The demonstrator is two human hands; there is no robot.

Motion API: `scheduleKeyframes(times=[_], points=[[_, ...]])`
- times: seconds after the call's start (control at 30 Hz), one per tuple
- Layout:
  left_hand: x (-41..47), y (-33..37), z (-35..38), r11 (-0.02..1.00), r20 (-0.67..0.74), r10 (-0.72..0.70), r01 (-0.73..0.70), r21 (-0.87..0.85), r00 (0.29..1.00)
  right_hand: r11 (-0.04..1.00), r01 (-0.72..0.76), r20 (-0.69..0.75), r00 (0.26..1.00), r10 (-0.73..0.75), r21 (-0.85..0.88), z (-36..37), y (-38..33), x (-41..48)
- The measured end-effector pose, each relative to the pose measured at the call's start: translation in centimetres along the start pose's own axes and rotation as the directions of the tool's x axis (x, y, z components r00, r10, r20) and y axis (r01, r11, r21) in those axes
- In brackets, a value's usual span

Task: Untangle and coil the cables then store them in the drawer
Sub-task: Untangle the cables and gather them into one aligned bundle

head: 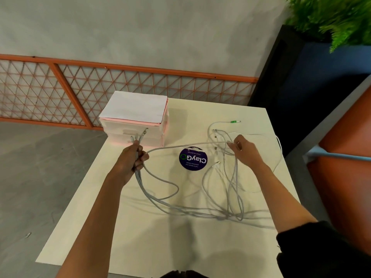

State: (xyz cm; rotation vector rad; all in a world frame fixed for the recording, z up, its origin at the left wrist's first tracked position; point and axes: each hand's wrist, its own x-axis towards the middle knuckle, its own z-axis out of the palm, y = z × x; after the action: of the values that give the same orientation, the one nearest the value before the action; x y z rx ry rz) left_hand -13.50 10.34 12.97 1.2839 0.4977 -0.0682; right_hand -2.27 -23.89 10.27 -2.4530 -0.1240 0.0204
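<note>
Several grey cables (180,207) lie in loose tangled loops on the cream table (140,237). My left hand (133,157) is closed around a bundle of their ends, plugs sticking up above the fist. My right hand (244,150) pinches a cable strand stretched across from the left hand, over a heap of thin white cables (218,137). One white cable ends in a green plug (233,122). The small white and pink drawer unit (136,121) stands at the table's far left corner, its drawers closed.
A round purple sticker (193,159) marks the table's middle. An orange mesh railing (120,85) runs behind the table. To the right are a dark planter (301,77) with a green plant and an orange seat (345,157). Grey floor lies to the left.
</note>
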Motion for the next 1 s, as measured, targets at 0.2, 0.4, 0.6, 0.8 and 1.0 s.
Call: scheduleKeyframes(times=[0.2,0.4,0.6,0.8,1.0], points=[[0.3,-0.7,0.1,1.000,-0.039,0.006,-0.005,0.025,0.999,0.962,0.274,-0.231,0.936,-0.265,0.007,-3.3,-3.1,2.4],[0.8,-0.8,-0.5,0.999,-0.124,0.041,-0.043,-0.017,0.991,0.907,0.421,-0.312,0.863,-0.398,0.006,-5.1,-5.3,4.0],[0.9,-0.4,-1.1,0.990,-0.153,0.104,-0.117,-0.078,0.983,0.998,0.062,-0.047,0.997,-0.063,-0.020,-3.2,-1.8,3.5],[1.1,-0.6,-1.8,0.990,-0.172,0.091,-0.108,-0.089,0.981,0.977,-0.114,0.231,0.970,0.070,0.183,-1.7,1.3,1.1],[1.4,-1.1,-1.8,0.994,-0.184,0.067,-0.082,-0.073,0.981,0.943,0.023,0.156,0.985,-0.079,0.332,-4.7,-2.9,1.1]])
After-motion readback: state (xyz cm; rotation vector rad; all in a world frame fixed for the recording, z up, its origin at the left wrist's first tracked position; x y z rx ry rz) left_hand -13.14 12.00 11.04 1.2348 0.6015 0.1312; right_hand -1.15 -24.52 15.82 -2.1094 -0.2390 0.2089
